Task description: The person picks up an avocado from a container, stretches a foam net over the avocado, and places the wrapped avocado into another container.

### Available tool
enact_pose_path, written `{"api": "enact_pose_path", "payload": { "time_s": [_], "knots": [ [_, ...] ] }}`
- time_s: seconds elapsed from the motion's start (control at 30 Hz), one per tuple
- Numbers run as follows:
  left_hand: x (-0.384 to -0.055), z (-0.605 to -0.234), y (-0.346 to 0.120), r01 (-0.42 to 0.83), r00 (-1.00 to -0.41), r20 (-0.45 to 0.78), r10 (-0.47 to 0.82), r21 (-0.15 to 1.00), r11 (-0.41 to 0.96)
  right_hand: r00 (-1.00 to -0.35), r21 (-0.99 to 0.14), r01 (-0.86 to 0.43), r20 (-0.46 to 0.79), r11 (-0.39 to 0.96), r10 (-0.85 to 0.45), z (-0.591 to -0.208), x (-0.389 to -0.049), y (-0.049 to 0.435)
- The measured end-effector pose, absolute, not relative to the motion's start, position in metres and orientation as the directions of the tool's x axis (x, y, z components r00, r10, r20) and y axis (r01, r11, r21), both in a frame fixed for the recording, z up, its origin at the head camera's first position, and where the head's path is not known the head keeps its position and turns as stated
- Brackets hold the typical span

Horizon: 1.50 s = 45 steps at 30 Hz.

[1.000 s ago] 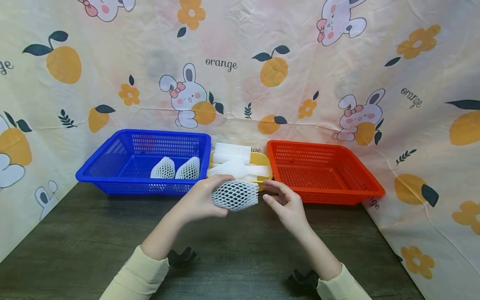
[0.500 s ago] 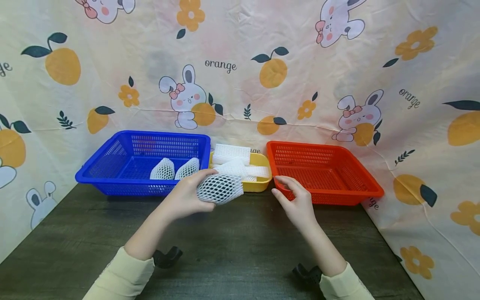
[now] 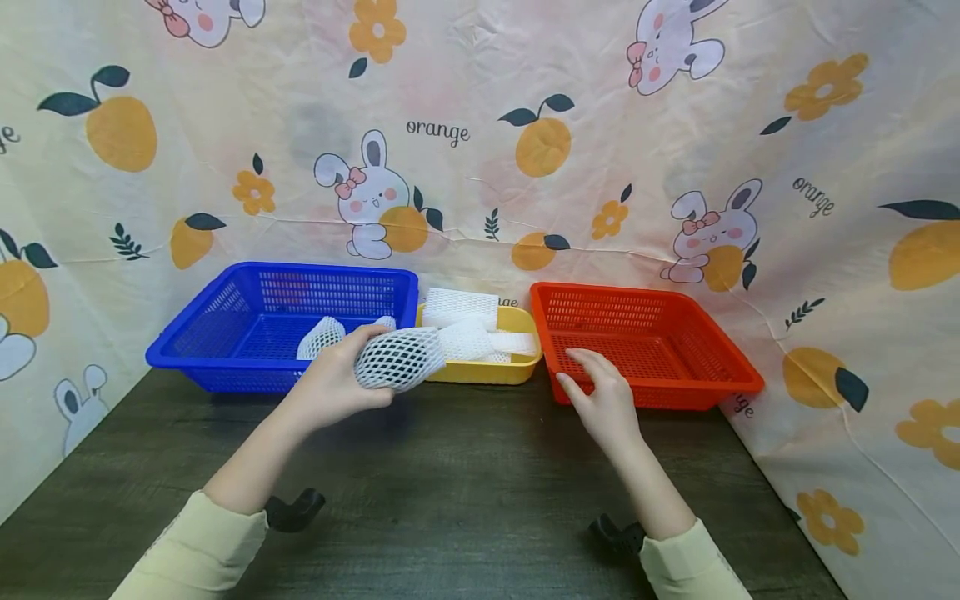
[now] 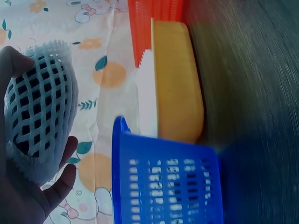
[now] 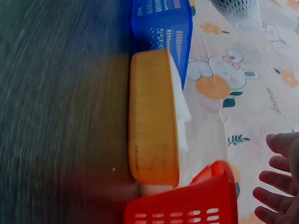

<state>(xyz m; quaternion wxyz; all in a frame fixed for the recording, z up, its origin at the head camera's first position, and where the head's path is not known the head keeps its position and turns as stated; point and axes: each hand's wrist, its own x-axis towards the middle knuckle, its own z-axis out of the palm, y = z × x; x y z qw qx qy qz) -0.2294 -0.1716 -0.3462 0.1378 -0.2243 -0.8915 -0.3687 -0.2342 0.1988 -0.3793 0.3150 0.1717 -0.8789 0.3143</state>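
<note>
A dark rounded thing in a white foam net sleeve (image 3: 401, 358) is gripped by my left hand (image 3: 333, 379), raised in front of the blue basket (image 3: 225, 360). In the left wrist view, the thumb and fingers wrap round the netted thing (image 4: 39, 100), and dark gaps show through the mesh. Inside the blue basket lie two more netted things; the left one (image 3: 321, 337) shows well, while my hand mostly covers the other. My right hand (image 3: 609, 408) holds nothing. Its fingers are spread and relaxed before the red basket (image 3: 660, 396).
Between the two baskets stands a yellow tray (image 3: 487, 372) with several flat white foam net sleeves (image 3: 461, 308) in it. All of these stand at the back of a dark wood table (image 3: 465, 508), against a printed cloth (image 3: 480, 100).
My left hand has carried the netted thing leftward from over the yellow tray toward the blue basket. The right hand has drawn away to the right, toward the red basket.
</note>
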Motion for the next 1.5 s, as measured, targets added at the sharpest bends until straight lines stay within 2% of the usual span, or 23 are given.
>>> {"api": "enact_pose_path", "payload": {
  "time_s": [0.27, 0.5, 1.07, 1.5],
  "knots": [
    [-0.231, -0.343, -0.189, 0.417, -0.904, 0.357, 0.235, 0.611, 0.673, -0.809, -0.405, -0.4, 0.578, 0.822, -0.109, -0.387, -0.242, 0.206],
    [-0.233, -0.341, -0.202, 0.391, -0.91, 0.365, 0.195, 0.606, 0.693, -0.831, -0.376, -0.373, 0.541, 0.848, -0.125, -0.396, -0.25, 0.213],
    [-0.243, -0.338, -0.234, 0.288, -0.935, 0.345, 0.079, 0.612, 0.736, -0.812, -0.307, -0.406, 0.553, 0.86, -0.186, -0.402, -0.255, 0.215],
    [-0.258, -0.333, -0.258, 0.149, -0.961, 0.275, -0.04, 0.631, 0.761, -0.812, -0.337, -0.425, 0.552, 0.84, -0.19, -0.402, -0.255, 0.215]
  ]
}}
